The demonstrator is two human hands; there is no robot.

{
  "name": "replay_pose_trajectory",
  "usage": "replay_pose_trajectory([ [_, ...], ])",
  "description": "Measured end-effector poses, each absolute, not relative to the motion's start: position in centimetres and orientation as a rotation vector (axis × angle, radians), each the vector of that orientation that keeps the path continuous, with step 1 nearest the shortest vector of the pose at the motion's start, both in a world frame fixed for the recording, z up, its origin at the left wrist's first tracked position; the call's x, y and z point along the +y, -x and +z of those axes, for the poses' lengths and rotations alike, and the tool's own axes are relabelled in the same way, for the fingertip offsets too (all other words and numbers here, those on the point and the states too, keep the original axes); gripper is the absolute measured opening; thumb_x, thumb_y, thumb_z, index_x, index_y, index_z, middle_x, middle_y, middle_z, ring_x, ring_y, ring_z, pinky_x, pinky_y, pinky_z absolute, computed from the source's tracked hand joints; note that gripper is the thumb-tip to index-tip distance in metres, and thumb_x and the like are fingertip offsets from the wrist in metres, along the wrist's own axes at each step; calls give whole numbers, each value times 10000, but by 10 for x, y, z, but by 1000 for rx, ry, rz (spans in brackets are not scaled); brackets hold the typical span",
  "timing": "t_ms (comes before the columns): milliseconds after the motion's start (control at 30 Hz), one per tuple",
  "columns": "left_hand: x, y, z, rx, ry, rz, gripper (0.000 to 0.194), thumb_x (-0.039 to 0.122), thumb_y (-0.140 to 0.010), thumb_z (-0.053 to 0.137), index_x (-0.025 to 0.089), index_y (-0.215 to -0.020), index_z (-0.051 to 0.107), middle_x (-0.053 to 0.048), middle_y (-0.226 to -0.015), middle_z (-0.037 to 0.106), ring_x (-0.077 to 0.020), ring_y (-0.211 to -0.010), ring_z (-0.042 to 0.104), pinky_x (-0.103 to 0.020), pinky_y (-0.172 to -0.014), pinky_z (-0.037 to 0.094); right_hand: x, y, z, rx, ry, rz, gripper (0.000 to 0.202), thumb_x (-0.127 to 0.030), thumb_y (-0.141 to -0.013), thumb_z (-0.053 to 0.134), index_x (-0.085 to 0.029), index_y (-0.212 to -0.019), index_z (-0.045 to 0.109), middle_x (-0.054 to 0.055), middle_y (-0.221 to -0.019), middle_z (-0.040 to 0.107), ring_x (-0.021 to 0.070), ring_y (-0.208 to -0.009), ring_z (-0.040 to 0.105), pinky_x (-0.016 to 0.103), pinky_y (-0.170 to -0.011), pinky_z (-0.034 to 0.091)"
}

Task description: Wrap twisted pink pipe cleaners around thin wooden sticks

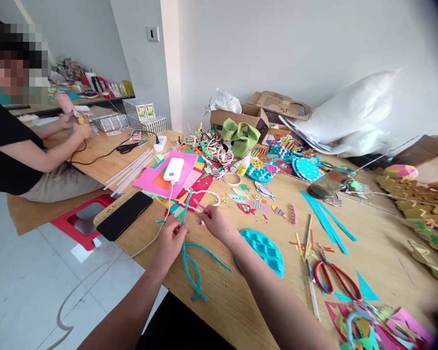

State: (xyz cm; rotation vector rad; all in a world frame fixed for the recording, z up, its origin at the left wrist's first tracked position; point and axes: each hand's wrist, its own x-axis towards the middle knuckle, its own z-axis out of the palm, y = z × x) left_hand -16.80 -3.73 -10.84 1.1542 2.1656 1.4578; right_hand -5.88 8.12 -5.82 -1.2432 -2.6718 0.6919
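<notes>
- Okay, left hand (173, 236): grip closed, fingers pinching the teal cords (186, 214) over the near edge of the table (219, 301).
- Teal cords run up past that hand toward the colored paper; lower ends hang loose and splayed below it, on the wood.
- Right hand (218, 222): grip closed on a thin pink piece (201, 206), just beside the cords. Exact shape too small to tell.
- Pale twisted cord (212, 193) loops just beyond the right hand.
- Black phone (124, 216) lies left of the left hand; white power bank (174, 169) sits on pink paper (149, 181), white cable (159, 228) plugged in.
- Teal woven disc (262, 252) lies flat, partly under the right forearm.
- Right side: red-handled scissors (336, 278), teal paper strips (324, 219), glass jar (330, 182) on its side.
- Paper fish cutouts (257, 205) spread past the right hand, near a tape roll (232, 179) and yellow-labelled bottle (244, 165).
- Far left: another person (7, 146) in a black top, seated, both hands around a small item; details unclear.
</notes>
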Motion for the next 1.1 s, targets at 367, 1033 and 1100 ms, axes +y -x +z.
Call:
replay_pose_trajectory([
  [367, -36, 167, -110, 2491, -1456, 1461, 300, 288, -840, 519, 195, -561, 461, -21, -653, 554, -175, -686, 475, -314, -677, 397, 108, 88, -70, -2574, 1271, 766, 157, -191, -735, 499, -140, -701, 644, 88, -710, 663, 172, -679, 601, 233, -582, 390],
  [1033, -33, 164, -112, 2532, -1509, 1534, 224, 353, -822, 564, 209, -671, 483, -45, -745, 596, -222, -789, 559, -382, -767, 425, 140, 69, -69, -2454, 1378, 737, 242, -275, -842, 448, -143, -839, 651, 83, -765, 660, 182, -736, 606, 244, -604, 380],
  [1100, -34, 163, -110, 2540, -1498, 1539, 215, 344, -823, 563, 210, -680, 477, -45, -753, 594, -221, -789, 556, -382, -770, 425, 155, 76, -72, -2461, 1440, 660, 241, -270, -839, 477, -144, -963, 641, 118, -894, 675, 213, -844, 618, 266, -666, 403],
])
